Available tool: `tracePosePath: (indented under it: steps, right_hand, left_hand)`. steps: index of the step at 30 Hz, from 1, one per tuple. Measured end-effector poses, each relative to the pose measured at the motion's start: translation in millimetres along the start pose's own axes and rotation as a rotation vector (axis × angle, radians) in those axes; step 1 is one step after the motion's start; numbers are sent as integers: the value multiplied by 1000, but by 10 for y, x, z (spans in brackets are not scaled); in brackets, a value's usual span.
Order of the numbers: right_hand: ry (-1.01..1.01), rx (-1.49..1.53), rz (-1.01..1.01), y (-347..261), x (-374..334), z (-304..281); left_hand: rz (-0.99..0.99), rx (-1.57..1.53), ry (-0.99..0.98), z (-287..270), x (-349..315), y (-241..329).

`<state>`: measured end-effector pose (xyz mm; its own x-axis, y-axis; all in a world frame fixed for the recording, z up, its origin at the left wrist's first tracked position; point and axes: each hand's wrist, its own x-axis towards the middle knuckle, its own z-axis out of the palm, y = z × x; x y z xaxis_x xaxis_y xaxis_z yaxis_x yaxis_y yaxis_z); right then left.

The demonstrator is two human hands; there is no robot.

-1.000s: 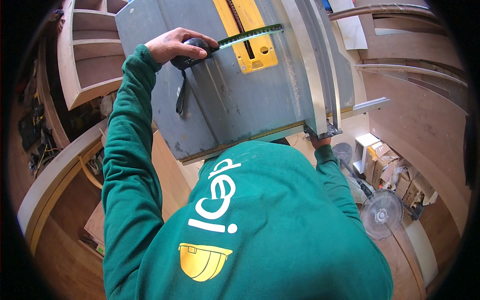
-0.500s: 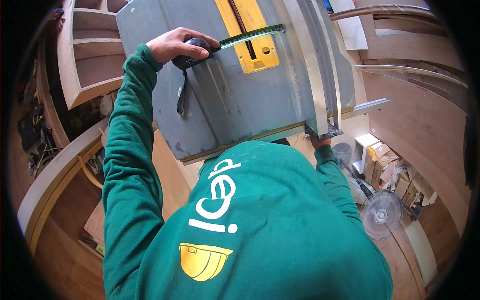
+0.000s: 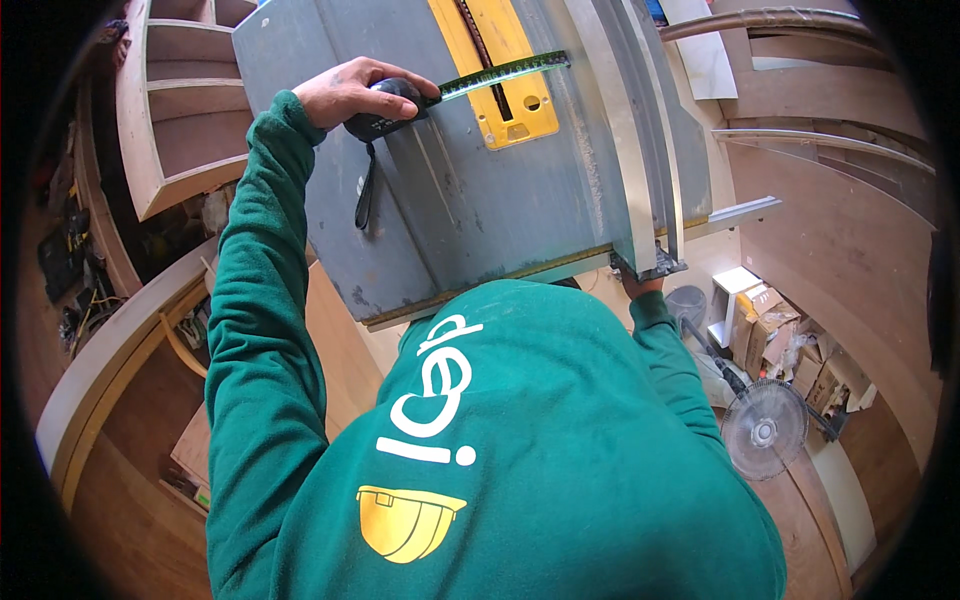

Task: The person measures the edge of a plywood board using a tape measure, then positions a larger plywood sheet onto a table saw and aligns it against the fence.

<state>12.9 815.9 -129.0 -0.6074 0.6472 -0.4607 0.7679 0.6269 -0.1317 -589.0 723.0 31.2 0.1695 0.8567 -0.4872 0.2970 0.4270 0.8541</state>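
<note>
my left hand (image 3: 352,94) grasps the black tape measure (image 3: 370,125) over the grey saw table (image 3: 490,215), its green tape (image 3: 500,74) extended across the yellow insert (image 3: 506,42), tip just short of the metal fence (image 3: 616,140). my right hand (image 3: 641,286) (mostly hidden) is at the fence's black end (image 3: 660,264); its grip i cannot tell.

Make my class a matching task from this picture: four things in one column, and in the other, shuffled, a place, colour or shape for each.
Things
1. tape measure
2. plate
3. fan
4. right hand

Descriptions
A. yellow, set in the table
B. at the near end of the fence
C. in the left hand
D. round, near the cartons

Pairs: 1-C, 2-A, 3-D, 4-B
</note>
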Motion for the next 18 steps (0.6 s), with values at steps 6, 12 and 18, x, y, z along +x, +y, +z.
tracePosePath:
  steps: [6,12,18]
  right_hand:
    - [362,161,-204,68,17,148]
    - [416,52,-240,79,2,142]
    - [400,-3,-220,63,9,126]
  left_hand:
    - [3,17,4,-4,4,3]
    - [7,13,3,-2,-2,8]
    - [4,11,0,-4,-2,6]
